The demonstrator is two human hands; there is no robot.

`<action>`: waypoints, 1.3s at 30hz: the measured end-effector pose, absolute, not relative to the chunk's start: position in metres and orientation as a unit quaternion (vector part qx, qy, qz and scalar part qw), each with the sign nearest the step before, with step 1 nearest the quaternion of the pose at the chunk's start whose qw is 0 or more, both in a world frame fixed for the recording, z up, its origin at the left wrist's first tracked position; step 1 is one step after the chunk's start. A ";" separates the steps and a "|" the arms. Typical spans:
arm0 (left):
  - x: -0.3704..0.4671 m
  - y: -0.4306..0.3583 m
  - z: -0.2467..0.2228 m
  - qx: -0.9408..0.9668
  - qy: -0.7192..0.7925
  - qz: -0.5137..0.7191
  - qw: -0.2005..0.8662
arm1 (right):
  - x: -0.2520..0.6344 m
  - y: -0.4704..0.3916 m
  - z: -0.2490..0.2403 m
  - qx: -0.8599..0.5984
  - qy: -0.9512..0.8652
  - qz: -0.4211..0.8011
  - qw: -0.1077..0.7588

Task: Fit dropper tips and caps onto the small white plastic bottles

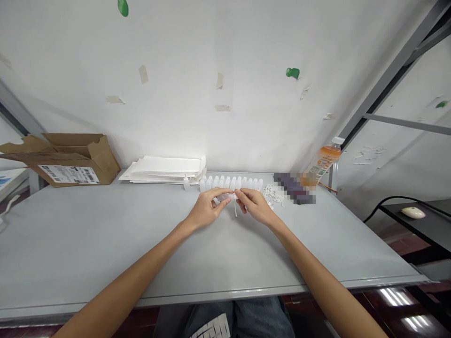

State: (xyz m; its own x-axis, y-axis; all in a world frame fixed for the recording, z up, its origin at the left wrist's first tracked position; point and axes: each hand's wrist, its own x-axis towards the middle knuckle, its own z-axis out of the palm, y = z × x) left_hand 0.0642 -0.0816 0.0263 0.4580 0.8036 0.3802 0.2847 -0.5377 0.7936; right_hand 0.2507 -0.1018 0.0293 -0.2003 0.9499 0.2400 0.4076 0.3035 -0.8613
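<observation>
Above the table's middle, my left hand [207,208] is closed, thumb and fingers pinching a small translucent white bottle [225,197] that they partly cover. My right hand [255,204] meets it fingertip to fingertip, pinched at the end of the bottle. A thin white strip [236,209] hangs down between the two hands, its upper end hidden by the right fingertips. Right behind the hands stand several small white bottles [255,184] in rows. One similar bottle [186,183] stands apart on the left. Beside my right hand lies a pile of thin white strips [273,193].
On the grey table [105,244] are an open cardboard box [70,164] at far left and a stack of white sheets or envelopes [165,168] against the wall. A blurred dark object [294,188] and an orange drink bottle [322,162] are at right. A mouse [413,212] rests on a side shelf.
</observation>
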 end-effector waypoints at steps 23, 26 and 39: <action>0.063 -0.080 0.028 0.742 0.351 0.380 0.427 | 0.250 -0.101 0.026 -0.483 -0.734 0.293 0.377; 0.062 -0.079 0.029 0.707 0.329 0.377 0.501 | 0.250 -0.103 0.027 -0.483 -0.719 0.304 0.396; 0.060 -0.077 0.031 0.688 0.302 0.365 0.550 | 0.251 -0.105 0.030 -0.468 -0.709 0.350 0.396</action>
